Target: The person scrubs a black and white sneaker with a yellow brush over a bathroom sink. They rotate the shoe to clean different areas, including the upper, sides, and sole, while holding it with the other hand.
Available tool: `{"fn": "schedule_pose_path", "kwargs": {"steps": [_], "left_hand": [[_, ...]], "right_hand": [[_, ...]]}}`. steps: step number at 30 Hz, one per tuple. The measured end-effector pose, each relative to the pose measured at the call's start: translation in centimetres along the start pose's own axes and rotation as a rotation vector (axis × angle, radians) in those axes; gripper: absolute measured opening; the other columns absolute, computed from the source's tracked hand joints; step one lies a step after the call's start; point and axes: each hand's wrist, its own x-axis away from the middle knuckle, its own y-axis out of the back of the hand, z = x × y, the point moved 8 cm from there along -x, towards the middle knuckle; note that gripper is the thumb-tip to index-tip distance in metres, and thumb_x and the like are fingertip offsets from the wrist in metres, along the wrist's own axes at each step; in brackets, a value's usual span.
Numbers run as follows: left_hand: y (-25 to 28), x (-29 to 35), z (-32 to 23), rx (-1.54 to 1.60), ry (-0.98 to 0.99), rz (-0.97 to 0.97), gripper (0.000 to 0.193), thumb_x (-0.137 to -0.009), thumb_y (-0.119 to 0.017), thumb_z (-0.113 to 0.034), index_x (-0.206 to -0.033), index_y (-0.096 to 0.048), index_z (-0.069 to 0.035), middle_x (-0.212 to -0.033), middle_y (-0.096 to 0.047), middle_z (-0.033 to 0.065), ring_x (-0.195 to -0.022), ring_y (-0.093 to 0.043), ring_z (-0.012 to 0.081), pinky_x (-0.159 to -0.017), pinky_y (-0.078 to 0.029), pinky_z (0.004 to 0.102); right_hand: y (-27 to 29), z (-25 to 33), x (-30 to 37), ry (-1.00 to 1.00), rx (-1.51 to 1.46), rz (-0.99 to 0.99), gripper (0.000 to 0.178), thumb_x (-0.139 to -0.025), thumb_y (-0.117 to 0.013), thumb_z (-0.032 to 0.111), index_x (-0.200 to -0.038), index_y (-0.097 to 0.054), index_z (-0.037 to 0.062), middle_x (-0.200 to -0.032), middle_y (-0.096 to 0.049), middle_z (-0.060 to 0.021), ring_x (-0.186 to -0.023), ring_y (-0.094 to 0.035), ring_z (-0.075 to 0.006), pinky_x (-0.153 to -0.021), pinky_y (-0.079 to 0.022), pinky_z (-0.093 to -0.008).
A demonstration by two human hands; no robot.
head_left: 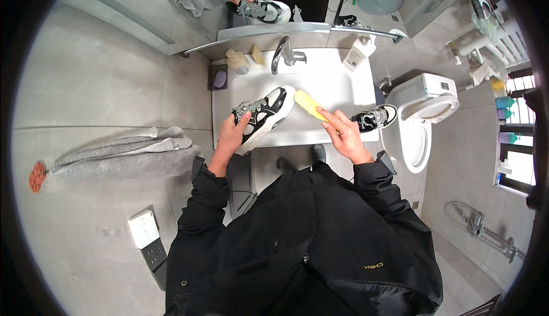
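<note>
My left hand (pixel 231 136) grips a black and white sneaker (pixel 266 113) by its heel end, its toe pointing up and to the right over the white sink (pixel 334 90). In my right hand (pixel 346 137) is a yellow brush (pixel 309 104), held by its near end. The brush's far tip lies close to the sneaker's toe; whether they touch I cannot tell. Its bristles are not visible. Another black and white sneaker (pixel 374 118) rests at the sink's right edge, just beyond my right hand.
A chrome faucet (pixel 283 56) stands at the sink's back, with a beige bottle (pixel 237 62) to its left and a white bottle (pixel 359 52) at the right corner. A soap dish (pixel 218 78) sits on the left. The toilet (pixel 416 138) is to the right; a grey towel (pixel 131 159) hangs left.
</note>
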Motion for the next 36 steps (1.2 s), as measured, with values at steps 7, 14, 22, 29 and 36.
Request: {"fn": "schedule_pose_path", "kwargs": {"steps": [7,14,22,29,36], "left_hand": [[0.3,1.1,-8.5,0.356,0.021,-0.003,0.039,-0.113,-0.064,-0.036,-0.105,-0.074,0.001,-0.094,-0.068,-0.0056,-0.081,-0.054,0.0037,-0.073,-0.048,0.0254],[-1.1,0.5,-9.6,0.593,0.184,0.08,0.038,-0.112,-0.064,-0.037,-0.111,-0.074,0.0,-0.099,-0.075,-0.0001,-0.084,-0.066,0.0072,-0.076,-0.055,0.0281],[-1.2,-0.3,-11.3,0.604,0.19,0.161,0.042,-0.113,-0.062,-0.04,-0.116,-0.074,0.001,-0.103,-0.077,0.0034,-0.084,-0.07,0.0097,-0.077,-0.058,0.0299],[-0.8,-0.7,-11.7,0.732,0.178,0.122,0.044,-0.113,-0.062,-0.039,-0.118,-0.074,0.003,-0.104,-0.077,0.0041,-0.087,-0.07,0.0101,-0.079,-0.058,0.0286],[6.5,-0.1,-3.3,0.178,0.16,-0.351,0.045,-0.109,-0.067,-0.043,-0.108,-0.074,0.002,-0.09,-0.068,-0.0017,-0.083,-0.054,0.0087,-0.074,-0.047,0.0311]], "right_hand": [[3.4,6.6,-3.0,0.48,0.299,-0.112,0.06,-0.089,-0.072,0.007,-0.147,-0.07,0.0239,-0.085,-0.048,-0.0053,-0.057,-0.056,-0.023,-0.051,-0.049,-0.0359],[5.5,8.6,-5.7,0.547,0.256,-0.146,0.061,-0.085,-0.071,0.004,-0.143,-0.073,0.0214,-0.08,-0.048,-0.0029,-0.053,-0.053,-0.0169,-0.047,-0.047,-0.0338],[6.0,10.7,-7.0,0.787,0.339,-0.089,0.062,-0.086,-0.073,0.004,-0.147,-0.069,0.0171,-0.079,-0.045,-0.0008,-0.052,-0.044,-0.0141,-0.043,-0.04,-0.032],[8.3,10.4,-10.1,0.624,-0.022,-0.198,0.051,-0.094,-0.072,-0.002,-0.144,-0.071,0.0085,-0.077,-0.048,-0.0041,-0.058,-0.05,-0.015,-0.052,-0.043,-0.0311],[4.3,4.1,-7.1,-0.26,-1.684,0.253,0.053,-0.116,-0.054,0.029,-0.165,-0.045,0.0134,-0.087,-0.053,-0.0036,-0.059,-0.039,-0.0102,-0.053,-0.034,-0.0245]]}}
